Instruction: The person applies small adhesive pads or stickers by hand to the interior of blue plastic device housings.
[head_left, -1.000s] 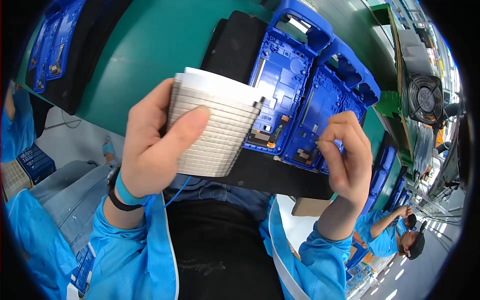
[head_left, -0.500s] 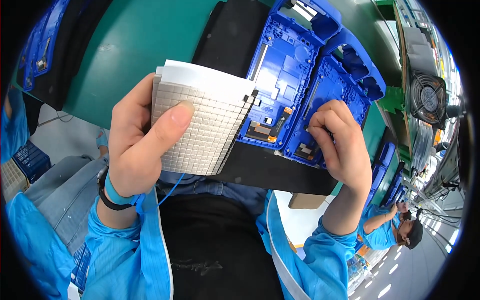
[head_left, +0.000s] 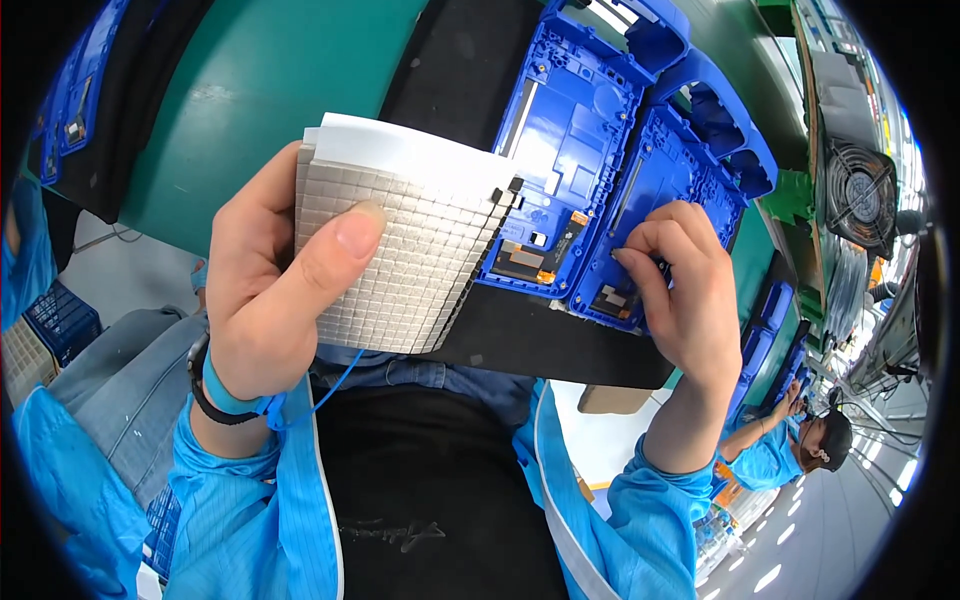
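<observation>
My left hand grips a stack of sheets covered in small silvery-grey square pads on white backing, thumb flat on the front. A couple of small black squares stand at its right edge. My right hand is pinched, thumb against fingertips, over the lower part of the right-hand blue plastic housing; whatever it may hold is too small to make out. Beside that housing lies a matching blue plastic housing, with a dark flex circuit in its lower end. The sheets overlap this housing's left edge.
Both housings rest on a black mat over a green table. More blue housings lie at the far left and right. A black fan stands at the right. Other people sit on both sides.
My left hand and the sheets have shifted slightly left. My right fingertips have moved a little left over the housing, still pinched. The co-worker at the right has changed posture.
</observation>
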